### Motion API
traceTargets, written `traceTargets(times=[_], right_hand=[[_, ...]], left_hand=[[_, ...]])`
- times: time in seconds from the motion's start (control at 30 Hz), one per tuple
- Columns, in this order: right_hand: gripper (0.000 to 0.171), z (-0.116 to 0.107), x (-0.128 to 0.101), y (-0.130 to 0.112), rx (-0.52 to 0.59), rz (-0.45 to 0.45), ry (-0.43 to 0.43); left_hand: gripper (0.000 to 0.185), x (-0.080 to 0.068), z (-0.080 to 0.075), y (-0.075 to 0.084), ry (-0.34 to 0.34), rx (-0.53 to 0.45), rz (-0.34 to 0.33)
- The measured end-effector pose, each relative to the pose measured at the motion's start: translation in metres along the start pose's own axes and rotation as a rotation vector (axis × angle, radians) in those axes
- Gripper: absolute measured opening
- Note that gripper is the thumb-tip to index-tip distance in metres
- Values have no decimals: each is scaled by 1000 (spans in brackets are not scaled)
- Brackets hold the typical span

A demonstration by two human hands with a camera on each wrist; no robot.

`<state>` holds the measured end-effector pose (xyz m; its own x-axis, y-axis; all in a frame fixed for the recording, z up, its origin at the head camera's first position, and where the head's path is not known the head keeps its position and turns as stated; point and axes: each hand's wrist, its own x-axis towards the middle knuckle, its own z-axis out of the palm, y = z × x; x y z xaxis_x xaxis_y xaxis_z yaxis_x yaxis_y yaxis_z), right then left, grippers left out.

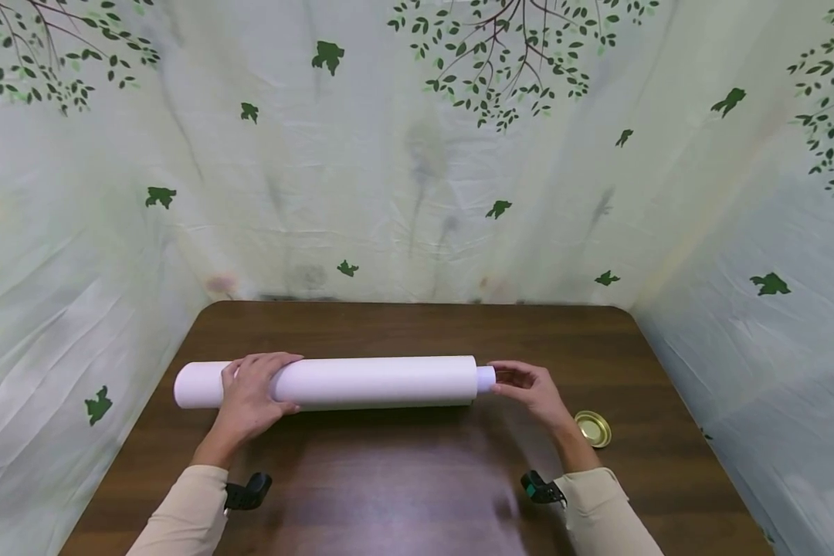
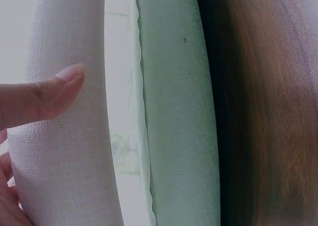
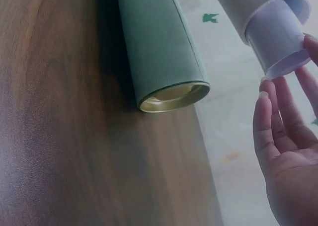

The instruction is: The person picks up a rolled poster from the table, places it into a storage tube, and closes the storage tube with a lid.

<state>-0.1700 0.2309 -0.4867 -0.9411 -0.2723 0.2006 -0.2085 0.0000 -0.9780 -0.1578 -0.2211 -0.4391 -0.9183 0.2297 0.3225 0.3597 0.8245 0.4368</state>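
A long white textured roll lies crosswise before me, held above a pale green tube. My left hand grips the roll left of its middle, the thumb on the near side and the fingers over the far side. From the roll's right end sticks out a narrower, smooth white tube. My right hand pinches its rim with thumb and fingertips. In the right wrist view the green tube's gold metal-rimmed end is uncovered; from the head view the roll mostly hides this tube.
A round gold metal lid lies on the brown wooden table, beside my right wrist. White fabric with printed green leaves hangs behind the table and along both sides.
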Motion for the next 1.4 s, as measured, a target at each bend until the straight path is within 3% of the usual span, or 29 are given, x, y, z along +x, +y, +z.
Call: traceTargets(times=[0.8, 1.4], right_hand=[[42, 23, 6, 1, 24, 16, -17], [40, 32, 6, 2, -10, 66, 51]], left_hand=[[70, -3, 1, 2, -12, 5, -6], [69, -4, -2, 3, 11, 11, 4]])
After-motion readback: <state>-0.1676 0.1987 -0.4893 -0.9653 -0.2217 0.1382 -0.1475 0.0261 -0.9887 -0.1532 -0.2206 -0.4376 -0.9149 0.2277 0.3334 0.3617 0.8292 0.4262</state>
